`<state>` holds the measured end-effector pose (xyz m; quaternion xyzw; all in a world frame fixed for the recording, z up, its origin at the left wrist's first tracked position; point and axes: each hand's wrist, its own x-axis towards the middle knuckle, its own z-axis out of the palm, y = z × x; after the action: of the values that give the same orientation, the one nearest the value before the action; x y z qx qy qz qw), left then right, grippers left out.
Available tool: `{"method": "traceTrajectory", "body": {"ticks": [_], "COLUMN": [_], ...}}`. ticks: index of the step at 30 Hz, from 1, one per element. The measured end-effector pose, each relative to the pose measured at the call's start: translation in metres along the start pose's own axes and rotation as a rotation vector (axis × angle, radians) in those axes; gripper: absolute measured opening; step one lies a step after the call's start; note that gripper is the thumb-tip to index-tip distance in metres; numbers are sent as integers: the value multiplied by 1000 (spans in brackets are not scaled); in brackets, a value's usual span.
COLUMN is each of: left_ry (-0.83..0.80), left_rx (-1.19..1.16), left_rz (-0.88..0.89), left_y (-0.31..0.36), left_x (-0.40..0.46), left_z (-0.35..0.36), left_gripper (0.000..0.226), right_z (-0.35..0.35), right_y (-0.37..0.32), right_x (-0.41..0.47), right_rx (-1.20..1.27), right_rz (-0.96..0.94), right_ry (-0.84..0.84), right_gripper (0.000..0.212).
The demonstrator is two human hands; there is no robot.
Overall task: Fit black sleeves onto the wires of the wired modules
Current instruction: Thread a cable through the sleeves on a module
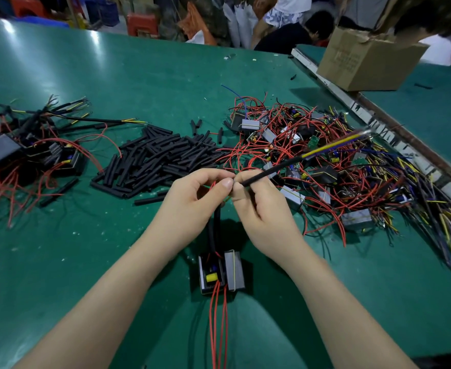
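A wired module (220, 272) hangs below my hands, red wires trailing toward me and a black sleeved lead rising up. My left hand (192, 198) pinches wires near its fingertips. My right hand (259, 206) grips a black sleeve (272, 170) that slants up to the right, with yellow and blue wire ends (336, 145) sticking out of its far end. A pile of loose black sleeves (155, 158) lies on the green table (112, 75) beyond my left hand.
A heap of unsleeved modules with red wires (312, 161) lies at the right. Sleeved modules (27, 150) are grouped at the left. A cardboard box (368, 59) stands at the back right beside a table rail (378, 126). A person crouches beyond the table.
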<state>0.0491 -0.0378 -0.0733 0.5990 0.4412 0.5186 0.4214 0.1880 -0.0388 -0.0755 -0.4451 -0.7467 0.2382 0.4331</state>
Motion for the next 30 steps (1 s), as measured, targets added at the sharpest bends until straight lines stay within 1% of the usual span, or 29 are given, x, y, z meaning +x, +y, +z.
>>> {"method": "traceTrajectory", "body": {"ticks": [2, 4, 6, 8, 10, 14, 16, 18, 22, 26, 28, 30], "left_ry": [-8, -13, -15, 9, 56, 107, 134, 148, 155, 94, 82, 97], "left_rx": [-13, -46, -93, -53, 74, 440, 558, 623, 711, 650, 645, 675], "left_rz": [-17, -31, -52, -16, 73, 364, 419, 427, 462, 447, 450, 464], "left_y": [-1, -1, -1, -1, 0, 3, 4, 4, 5, 7, 8, 9], "left_x": [0, 1, 1, 1, 1, 0, -1, -1, -3, -5, -6, -6], "left_z": [0, 0, 0, -1, -3, -6, -7, -8, -8, -5, -5, -6], "left_gripper": [16, 18, 21, 26, 29, 22, 21, 25, 24, 30, 30, 29], "right_z": [-2, -3, -4, -4, -4, -4, -5, -7, -9, -12, -13, -15], "right_y": [1, 0, 0, -1, -3, -9, -9, -9, -9, -8, -6, -5], "right_x": [1, 1, 2, 2, 3, 2, 2, 3, 3, 4, 3, 1], "right_rx": [-23, 14, 82, 189, 285, 412, 486, 518, 514, 473, 397, 270], "right_rz": [-33, -21, 49, 166, 251, 275, 279, 286, 285, 259, 235, 190], "right_ry": [-3, 3, 18, 24, 11, -16, -3, 10, 1, -25, -43, -56], "right_gripper": [9, 13, 16, 16, 17, 21, 22, 22, 27, 27, 24, 20]}}
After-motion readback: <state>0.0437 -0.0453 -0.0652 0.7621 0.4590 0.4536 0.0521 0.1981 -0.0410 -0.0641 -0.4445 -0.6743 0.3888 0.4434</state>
